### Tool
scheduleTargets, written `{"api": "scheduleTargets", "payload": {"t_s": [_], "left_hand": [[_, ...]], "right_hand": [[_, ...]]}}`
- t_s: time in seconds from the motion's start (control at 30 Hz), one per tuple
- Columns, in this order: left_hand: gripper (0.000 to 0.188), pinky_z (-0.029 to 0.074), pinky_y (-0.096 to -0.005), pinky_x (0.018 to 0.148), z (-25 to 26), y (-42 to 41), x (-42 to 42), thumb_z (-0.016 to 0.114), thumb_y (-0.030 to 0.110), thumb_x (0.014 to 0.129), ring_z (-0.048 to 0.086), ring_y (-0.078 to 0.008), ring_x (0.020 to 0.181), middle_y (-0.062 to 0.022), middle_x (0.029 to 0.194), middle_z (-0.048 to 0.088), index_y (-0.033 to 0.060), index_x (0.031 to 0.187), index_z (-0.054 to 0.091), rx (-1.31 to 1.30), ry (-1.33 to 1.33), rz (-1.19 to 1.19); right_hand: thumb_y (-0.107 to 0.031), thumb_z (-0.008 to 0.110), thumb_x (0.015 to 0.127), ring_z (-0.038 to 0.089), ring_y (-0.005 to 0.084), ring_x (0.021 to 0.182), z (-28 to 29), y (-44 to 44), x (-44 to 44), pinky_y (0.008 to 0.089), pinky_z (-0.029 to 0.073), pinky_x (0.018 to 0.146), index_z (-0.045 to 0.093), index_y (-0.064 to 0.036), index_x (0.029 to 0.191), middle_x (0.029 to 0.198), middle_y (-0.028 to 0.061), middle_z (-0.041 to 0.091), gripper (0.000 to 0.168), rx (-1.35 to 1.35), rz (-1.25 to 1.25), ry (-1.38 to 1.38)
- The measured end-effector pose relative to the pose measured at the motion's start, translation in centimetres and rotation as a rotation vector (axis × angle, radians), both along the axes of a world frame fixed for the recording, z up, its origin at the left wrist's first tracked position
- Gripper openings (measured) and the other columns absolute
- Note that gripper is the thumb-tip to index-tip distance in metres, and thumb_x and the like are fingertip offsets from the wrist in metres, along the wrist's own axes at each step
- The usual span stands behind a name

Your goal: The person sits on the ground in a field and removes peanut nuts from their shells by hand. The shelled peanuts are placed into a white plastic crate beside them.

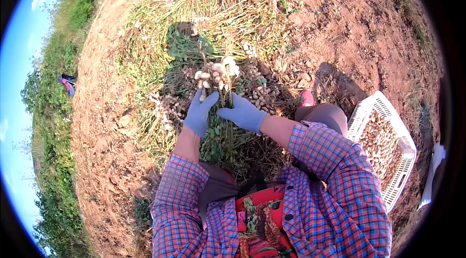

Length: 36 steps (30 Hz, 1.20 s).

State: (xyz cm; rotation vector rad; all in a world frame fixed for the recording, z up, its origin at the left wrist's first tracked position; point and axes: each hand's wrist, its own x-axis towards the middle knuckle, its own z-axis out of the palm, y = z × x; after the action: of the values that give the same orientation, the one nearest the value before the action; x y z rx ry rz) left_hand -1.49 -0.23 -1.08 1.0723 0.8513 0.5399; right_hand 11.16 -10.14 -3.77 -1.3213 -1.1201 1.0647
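Observation:
Both my hands wear blue-grey knit gloves and meet at a bunch of peanut plants. My left hand (200,112) has its fingers around the left side of the bunch, just below a cluster of pale peanut pods (215,74). On the other side my right hand (243,112) grips the leafy stems (226,138), thumb pointing left. The pods hang at the roots, beyond my fingertips. Beneath and beyond lies a heap of pulled peanut plants (218,36), with more pods (263,96) to the right of my hands and others (168,108) to the left.
At my right stands a white plastic crate (395,123) holding loose peanuts (379,145). A white sheet or sack (432,174) lies farther right. Reddish bare soil (105,138) surrounds the heap. Green bushes (51,123) line the left, with a dark and pink bag-like item (67,84) by them.

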Motion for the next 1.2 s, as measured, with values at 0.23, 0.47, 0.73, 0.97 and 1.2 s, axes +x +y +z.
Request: {"api": "scheduleTargets", "payload": {"t_s": [0.23, 0.47, 0.73, 0.97, 1.2], "left_hand": [[0.056, 0.040, -0.0354, 0.097, 0.7, 0.4, -0.2, 0.060, 0.013, 0.087, 0.052, -0.0197, 0.112, -0.0073, 0.125, 0.052, 0.0038, 0.136, 0.035, 0.057, -0.079, -0.090], [0.062, 0.036, -0.0335, 0.098, -1.8, 1.4, -2.3, 0.063, 0.034, 0.086, 0.048, -0.0174, 0.112, -0.0085, 0.123, 0.053, -0.0004, 0.133, 0.042, 0.031, 0.174, -0.013], [0.048, 0.044, -0.0286, 0.080, -0.9, -0.8, -1.1, 0.067, 0.032, 0.084, 0.053, -0.0134, 0.090, -0.0046, 0.105, 0.058, 0.0004, 0.117, 0.052, 0.002, 0.192, 0.151], [0.030, 0.046, -0.0277, 0.069, 0.4, -0.8, -1.4, 0.068, 0.025, 0.083, 0.056, -0.0130, 0.075, -0.0060, 0.085, 0.062, 0.0014, 0.098, 0.059, 0.766, 0.465, 0.089], [0.061, 0.047, -0.0297, 0.076, -2.0, 1.0, -1.4, 0.064, 0.045, 0.083, 0.059, -0.0176, 0.091, -0.0119, 0.103, 0.061, -0.0047, 0.117, 0.051, 0.246, 0.381, 0.043]], "right_hand": [[-0.028, 0.060, 0.082, 0.061, 0.0408, 0.088, 1.8, -0.3, -1.3, 0.0466, 0.048, 0.077, 0.043, 0.008, 0.113, 0.092, 0.0263, 0.062, 0.050, -0.216, -0.017, -0.489], [-0.027, 0.059, 0.083, 0.061, 0.0406, 0.078, 1.6, 1.6, -0.9, 0.0449, 0.049, 0.069, 0.048, 0.008, 0.103, 0.080, 0.0251, 0.061, 0.042, 0.062, -0.220, -0.643], [-0.022, 0.054, 0.087, 0.063, 0.0367, 0.082, 2.2, 0.9, -1.1, 0.0451, 0.051, 0.068, 0.049, 0.002, 0.102, 0.082, 0.0211, 0.064, 0.029, -0.081, -0.117, -0.824], [-0.009, 0.044, 0.088, 0.066, 0.0347, 0.074, 2.2, 1.7, 1.4, 0.0428, 0.053, 0.059, 0.050, 0.001, 0.096, 0.078, 0.0196, 0.065, 0.014, -0.120, -0.043, -1.016], [-0.008, 0.053, 0.083, 0.066, 0.0315, 0.071, 2.7, 0.9, -1.2, 0.0391, 0.053, 0.056, 0.046, -0.001, 0.099, 0.081, 0.0161, 0.064, 0.019, -0.125, 0.044, -1.093]]}}
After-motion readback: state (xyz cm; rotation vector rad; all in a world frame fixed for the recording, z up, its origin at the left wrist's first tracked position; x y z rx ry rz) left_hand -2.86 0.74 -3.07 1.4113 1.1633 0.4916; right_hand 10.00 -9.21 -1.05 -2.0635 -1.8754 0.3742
